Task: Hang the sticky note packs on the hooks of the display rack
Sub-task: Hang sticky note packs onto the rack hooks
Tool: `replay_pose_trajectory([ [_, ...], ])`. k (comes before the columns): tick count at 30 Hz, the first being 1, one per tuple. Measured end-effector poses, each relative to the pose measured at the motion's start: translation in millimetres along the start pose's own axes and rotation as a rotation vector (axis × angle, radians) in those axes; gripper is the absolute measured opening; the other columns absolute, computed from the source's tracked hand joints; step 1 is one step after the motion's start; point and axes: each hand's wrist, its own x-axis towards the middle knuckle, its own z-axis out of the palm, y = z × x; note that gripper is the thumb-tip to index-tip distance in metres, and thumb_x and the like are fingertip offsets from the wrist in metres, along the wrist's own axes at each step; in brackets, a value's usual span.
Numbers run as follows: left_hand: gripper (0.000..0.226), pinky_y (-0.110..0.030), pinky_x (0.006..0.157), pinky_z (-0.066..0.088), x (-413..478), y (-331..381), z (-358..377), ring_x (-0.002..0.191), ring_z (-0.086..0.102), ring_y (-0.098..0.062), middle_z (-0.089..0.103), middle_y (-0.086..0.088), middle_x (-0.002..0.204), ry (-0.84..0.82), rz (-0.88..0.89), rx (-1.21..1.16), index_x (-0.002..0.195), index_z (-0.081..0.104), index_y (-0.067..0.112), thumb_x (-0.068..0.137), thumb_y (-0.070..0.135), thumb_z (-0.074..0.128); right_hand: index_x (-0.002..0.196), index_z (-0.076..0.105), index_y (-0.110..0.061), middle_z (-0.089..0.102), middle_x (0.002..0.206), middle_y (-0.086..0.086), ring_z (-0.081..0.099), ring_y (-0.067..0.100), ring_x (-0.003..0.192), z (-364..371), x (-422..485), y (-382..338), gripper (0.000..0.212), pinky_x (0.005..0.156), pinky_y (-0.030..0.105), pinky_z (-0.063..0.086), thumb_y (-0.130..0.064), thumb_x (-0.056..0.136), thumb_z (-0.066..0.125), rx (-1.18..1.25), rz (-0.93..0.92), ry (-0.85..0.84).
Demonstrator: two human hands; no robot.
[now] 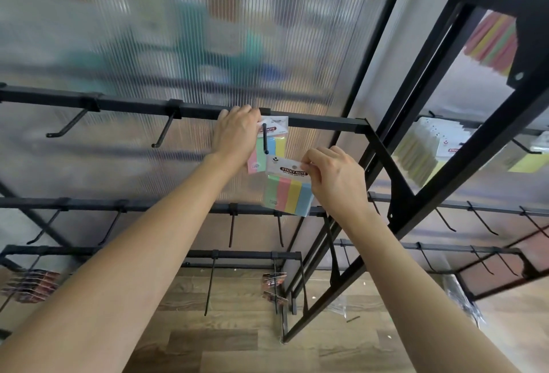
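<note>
Your right hand point(335, 176) pinches the header of a sticky note pack point(289, 191), which is header up, long axis slightly tilted, just below the hook point(265, 139). A hung pack point(277, 142) sits upright on that hook. Your left hand point(236, 132) touches it; I cannot tell whether it grips.

I am looking at a ribbed, see-through panel point(178, 31) that is standing behind the black rack point(326, 121). Soft light is coming through it, and blurry colours are showing on its far side. A pale wall point(413, 40) is peeking out beside it. Down below, a brown wooden floor point(237, 343) is stretching out, and crinkly clear plastic point(459, 291) is lying on it.
</note>
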Motion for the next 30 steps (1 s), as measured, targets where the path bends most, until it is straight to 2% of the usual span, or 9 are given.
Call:
replay_pose_trajectory([
  [4, 0.018, -0.022, 0.073, 0.017, -13.3, -1.6, -7.5, 0.088, 0.044, -0.018, 0.059, -0.006, 0.098, 0.009, 0.055, -0.037, 0.096, 0.058, 0.006, 0.096, 0.019, 0.046, 0.074, 0.061, -0.012, 0.062, 0.070, 0.000, 0.043, 0.015, 0.061, -8.4, -2.6, 0.8, 0.015, 0.050, 0.022, 0.028, -0.020, 0.084, 0.054, -0.012, 0.019, 0.006],
  [8, 0.011, -0.023, 0.073, 0.021, -37.4, 0.1, -19.3, 0.082, 0.042, -0.014, 0.060, -0.003, 0.091, 0.018, 0.093, -0.103, 0.088, 0.059, 0.008, 0.093, 0.015, 0.051, 0.074, 0.061, -0.012, 0.061, 0.070, 0.000, 0.050, 0.020, 0.064, -21.8, -11.5, 2.6, 0.018, 0.053, 0.024, 0.025, -0.019, 0.086, 0.048, -0.004, 0.048, 0.020],
  [10, 0.008, -0.023, 0.073, 0.021, -48.8, 3.2, -24.5, 0.081, 0.047, -0.015, 0.060, -0.003, 0.087, 0.021, 0.098, -0.144, 0.085, 0.059, 0.008, 0.091, 0.012, 0.055, 0.074, 0.060, -0.012, 0.062, 0.071, 0.000, 0.047, 0.018, 0.064, -28.9, -17.6, 4.5, 0.019, 0.046, 0.022, 0.022, -0.019, 0.086, 0.047, -0.009, 0.064, 0.033],
  [15, 0.007, -0.028, 0.072, 0.031, -64.0, 12.1, -35.5, 0.078, 0.051, -0.018, 0.057, -0.002, 0.081, 0.075, 0.099, -0.212, 0.081, 0.057, 0.007, 0.088, 0.007, 0.059, 0.071, 0.058, -0.012, 0.062, 0.070, -0.001, 0.038, 0.010, 0.065, -41.9, -33.6, 3.1, 0.033, 0.048, 0.012, 0.022, -0.027, 0.089, 0.035, 0.012, 0.090, 0.083],
  [18, 0.008, -0.025, 0.072, 0.029, -69.4, 18.1, -40.6, 0.076, 0.045, -0.013, 0.051, 0.003, 0.079, 0.092, 0.127, -0.231, 0.079, 0.056, 0.008, 0.087, 0.007, 0.059, 0.071, 0.057, -0.011, 0.063, 0.071, 0.000, 0.042, 0.012, 0.064, -45.6, -45.7, 1.0, 0.036, 0.046, 0.016, 0.027, -0.030, 0.090, 0.033, 0.017, 0.100, 0.093],
  [20, 0.009, -0.025, 0.072, 0.030, -77.1, 19.8, -38.7, 0.076, 0.047, -0.014, 0.053, 0.001, 0.079, 0.069, 0.156, -0.226, 0.079, 0.056, 0.008, 0.087, 0.006, 0.059, 0.072, 0.058, -0.010, 0.063, 0.071, 0.001, 0.047, 0.016, 0.063, -47.3, -54.6, 1.0, 0.034, 0.044, 0.022, 0.033, -0.028, 0.089, 0.034, 0.008, 0.115, 0.095],
  [24, 0.009, -0.027, 0.070, 0.031, -99.6, 23.4, -30.6, 0.076, 0.046, -0.014, 0.057, -0.004, 0.079, 0.012, 0.176, -0.245, 0.078, 0.057, 0.007, 0.086, 0.006, 0.061, 0.071, 0.058, -0.009, 0.061, 0.068, 0.002, 0.045, 0.017, 0.060, -50.7, -77.3, 2.2, 0.031, 0.044, 0.020, 0.027, -0.024, 0.087, 0.037, -0.024, 0.144, 0.074],
  [27, 0.010, -0.027, 0.070, 0.032, -117.2, 32.4, -24.7, 0.074, 0.051, -0.020, 0.057, -0.004, 0.077, -0.041, 0.218, -0.245, 0.077, 0.056, 0.007, 0.085, 0.004, 0.061, 0.072, 0.058, -0.010, 0.060, 0.069, 0.002, 0.044, 0.017, 0.063, -53.6, -98.2, 7.4, 0.028, 0.044, 0.020, 0.025, -0.022, 0.088, 0.039, -0.055, 0.181, 0.038],
  [30, 0.012, -0.026, 0.067, 0.031, -132.4, 48.4, -19.7, 0.071, 0.050, -0.021, 0.055, -0.003, 0.074, -0.078, 0.252, -0.253, 0.074, 0.055, 0.008, 0.083, 0.003, 0.062, 0.072, 0.059, -0.011, 0.059, 0.070, 0.002, 0.046, 0.021, 0.063, -59.2, -120.2, 16.5, 0.021, 0.043, 0.026, 0.034, -0.016, 0.087, 0.046, -0.068, 0.224, 0.027],
])
